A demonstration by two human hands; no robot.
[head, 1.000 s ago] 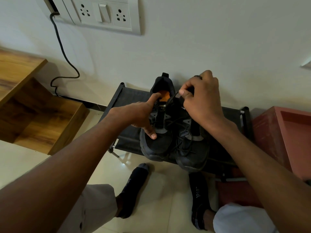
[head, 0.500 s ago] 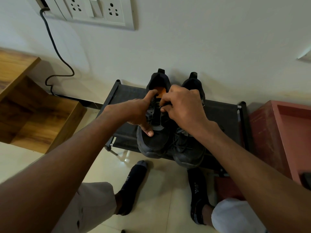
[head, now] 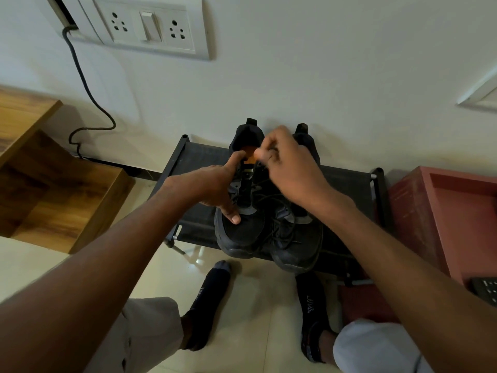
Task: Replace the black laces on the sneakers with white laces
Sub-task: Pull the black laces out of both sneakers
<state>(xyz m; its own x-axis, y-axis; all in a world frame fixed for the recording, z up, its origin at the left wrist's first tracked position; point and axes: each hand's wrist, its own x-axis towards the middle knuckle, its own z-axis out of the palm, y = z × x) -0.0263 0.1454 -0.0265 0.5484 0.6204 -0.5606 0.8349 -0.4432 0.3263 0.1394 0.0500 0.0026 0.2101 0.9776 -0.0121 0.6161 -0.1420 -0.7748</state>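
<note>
Two black sneakers stand side by side on a low black rack (head: 349,184) against the wall. The left sneaker (head: 242,232) has an orange insole showing at its opening. My left hand (head: 215,189) rests on it, index finger reaching to the collar and thumb pressing on the toe area. Above the left sneaker's tongue, my right hand (head: 287,168) pinches the black lace (head: 265,184) and holds it up taut. The right sneaker (head: 298,243) carries loose black laces. No white laces are in view.
A wooden shelf unit (head: 53,195) stands at the left, a red box (head: 443,216) at the right. A socket plate (head: 150,25) with a black cable (head: 88,98) is on the wall. My socked feet (head: 207,300) rest on the tiled floor below the rack.
My right hand has risen from the left sneaker's tongue, drawing the black lace up. My left hand stays on the sneaker.
</note>
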